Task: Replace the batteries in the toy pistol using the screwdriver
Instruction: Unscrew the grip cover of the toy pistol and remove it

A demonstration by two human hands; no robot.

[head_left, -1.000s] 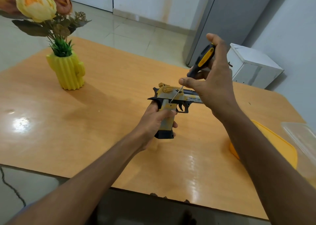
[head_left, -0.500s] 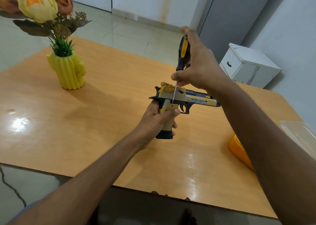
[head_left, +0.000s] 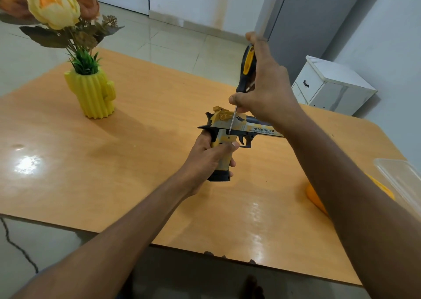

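- Toy pistol of yellow and dark grey plastic [head_left: 230,128], printed "DESERT EAGLE" along its slide, is held upright above the middle of the table, barrel pointing right, its black base plate lowest.
- Left hand [head_left: 209,157] wraps the pistol's grip from behind, fingers curled tight round it and thumb laid across the near face.
- Screwdriver with a black and yellow handle and a thin bright metal shaft [head_left: 247,66] stands almost upright over the pistol; its tip meets the yellow body at the top of the grip, just behind the trigger guard.
- Right hand [head_left: 266,89] closes round the screwdriver handle, palm over the top end, fingertips pinching near where the shaft begins.
- Glossy orange-brown wooden table [head_left: 114,173] reflects bright patches of light; its near edge runs across the lower view, and broad bare surface lies left of and in front of the hands.
- Ribbed yellow cactus-shaped vase [head_left: 93,94] with yellow and peach artificial flowers stands well apart at far left.
- Orange plastic lid [head_left: 316,198] and a clear plastic container [head_left: 401,180] lie at the right edge, partly hidden by the right forearm.
- Small white cabinet with a dark drawer handle [head_left: 330,84] stands on the pale tiled floor beyond the table, beside a grey door.
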